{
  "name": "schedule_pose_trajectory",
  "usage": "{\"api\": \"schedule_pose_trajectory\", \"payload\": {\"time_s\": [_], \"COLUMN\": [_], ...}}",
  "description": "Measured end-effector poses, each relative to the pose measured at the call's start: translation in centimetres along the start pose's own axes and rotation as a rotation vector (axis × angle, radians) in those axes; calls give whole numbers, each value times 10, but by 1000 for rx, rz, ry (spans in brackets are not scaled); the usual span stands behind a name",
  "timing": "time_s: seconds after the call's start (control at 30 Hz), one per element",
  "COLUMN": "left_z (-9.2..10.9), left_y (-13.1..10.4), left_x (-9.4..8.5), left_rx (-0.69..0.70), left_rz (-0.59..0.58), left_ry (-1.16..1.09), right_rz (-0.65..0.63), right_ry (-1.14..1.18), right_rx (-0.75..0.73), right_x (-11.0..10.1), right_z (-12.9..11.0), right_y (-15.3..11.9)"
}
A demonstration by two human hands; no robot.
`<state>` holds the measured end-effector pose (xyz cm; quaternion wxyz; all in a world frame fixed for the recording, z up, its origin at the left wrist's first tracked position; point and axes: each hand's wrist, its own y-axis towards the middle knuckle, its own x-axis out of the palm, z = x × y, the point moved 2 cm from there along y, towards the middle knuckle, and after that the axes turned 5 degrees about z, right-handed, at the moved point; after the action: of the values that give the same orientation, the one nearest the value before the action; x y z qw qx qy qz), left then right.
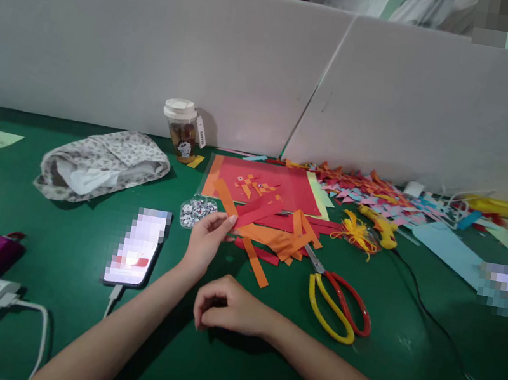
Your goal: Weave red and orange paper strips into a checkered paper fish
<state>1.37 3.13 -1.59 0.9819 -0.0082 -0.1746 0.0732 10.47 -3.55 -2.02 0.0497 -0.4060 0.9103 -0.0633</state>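
My left hand (209,234) pinches the end of a red paper strip (257,212) between thumb and fingers. An orange strip (224,197) slants up beside those fingertips; whether it is also held I cannot tell. My right hand (233,307) rests on the table, its fingers curled loosely inward with nothing visible in them. Loose orange strips (270,237) and red ones lie piled just past my hands. Behind them is a red sheet (284,182) bearing woven orange-and-red paper pieces (257,187) with small eyes. Scissors (333,299) with red and yellow handles lie to the right, blades touching the strips.
Close to my left hand sits a container of googly eyes (197,212). A phone (138,252), a cloth bag (98,165) and a lidded cup (182,130) are leftward. Rightward are a yellow glue gun (380,228), yellow yarn (356,232) and paper scraps (364,191). A white partition (160,53) stands behind.
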Motion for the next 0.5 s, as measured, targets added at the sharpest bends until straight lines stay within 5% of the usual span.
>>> {"api": "schedule_pose_trajectory", "payload": {"time_s": [0.2, 0.33, 0.5], "left_z": [-2, -2, 0], "left_y": [0, -1, -2], "left_x": [1, 1, 2], "left_rx": [-44, -52, -56], "left_rz": [10, 10, -3], "left_ry": [-27, -21, -23], "right_rz": [-30, -39, -66], "right_ry": [-66, -192, -759], "right_rx": [93, 287, 565], "right_x": [-6, -18, -42], "right_z": [-2, -8, -15], "right_y": [-52, -101, -159]}}
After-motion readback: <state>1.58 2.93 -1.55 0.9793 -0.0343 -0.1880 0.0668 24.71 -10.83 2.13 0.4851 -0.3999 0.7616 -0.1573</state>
